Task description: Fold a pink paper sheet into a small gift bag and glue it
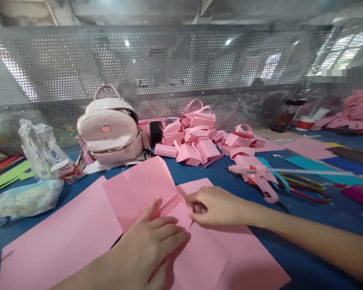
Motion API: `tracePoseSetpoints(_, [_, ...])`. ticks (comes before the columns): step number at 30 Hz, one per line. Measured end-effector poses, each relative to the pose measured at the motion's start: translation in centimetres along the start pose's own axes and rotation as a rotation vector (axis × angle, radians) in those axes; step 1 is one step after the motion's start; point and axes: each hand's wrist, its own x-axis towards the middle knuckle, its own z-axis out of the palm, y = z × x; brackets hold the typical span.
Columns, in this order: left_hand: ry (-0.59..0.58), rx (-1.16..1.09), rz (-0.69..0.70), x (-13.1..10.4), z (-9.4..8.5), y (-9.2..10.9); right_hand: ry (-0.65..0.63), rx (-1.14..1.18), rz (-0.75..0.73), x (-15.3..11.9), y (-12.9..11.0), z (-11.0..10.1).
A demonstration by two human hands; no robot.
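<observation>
A folded sheet of pink paper (pixel 199 249) lies in front of me, partly raised at its far side. My left hand (pixel 157 245) rests on it with fingers stretched out and the thumb apart. At the right edge of a fold, my right hand (pixel 204 205) pinches the pink paper between thumb and bent fingers. Another pink sheet (pixel 254 257) is under the folded one, and a large pink sheet (pixel 60 233) spreads to the left. My left hand hides part of the folded paper.
A pale backpack (pixel 109 129) stands at the back beside piled pink paper baskets (pixel 196 137). To the right are a pink glue gun (pixel 257 173), pliers-like handles (pixel 305 187) and a purple tool (pixel 359 195). Plastic bags (pixel 24 201) and a small box (pixel 67 170) lie left.
</observation>
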Motion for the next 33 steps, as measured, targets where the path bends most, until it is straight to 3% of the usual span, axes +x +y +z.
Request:
tracePoseSetpoints(3, [0.000,0.051,-0.022,0.4,1.0,0.1,-0.061,0.112,0.005,-0.5,0.2,-0.3])
tracePoseSetpoints(8, [0.040,0.205,-0.022,1.3,3.2,-0.2,0.036,0.183,0.089,-1.1,0.6,0.2])
tracePoseSetpoints(12, [0.149,0.284,-0.004,1.9,3.9,-0.7,0.077,0.168,0.052,-1.5,1.2,1.1])
tracePoseSetpoints(18, [0.188,0.184,-0.076,3.0,2.9,-2.3,0.127,0.167,-0.061,-2.0,2.7,1.9])
tracePoseSetpoints(23, [0.123,0.140,-0.021,3.4,1.4,-3.9,0.210,0.144,-0.188,-2.3,4.2,3.3])
tracePoseSetpoints(25, [0.136,0.224,0.013,3.4,1.7,-4.2,0.248,0.136,-0.222,-2.5,4.6,3.8])
tracePoseSetpoints(29, [0.318,0.531,0.143,3.3,3.7,-3.7,0.289,0.125,-0.315,-2.9,4.8,4.1])
tracePoseSetpoints(33, [0.326,0.653,0.164,3.0,5.4,-3.3,0.303,-0.043,-0.417,-3.2,4.8,4.1])
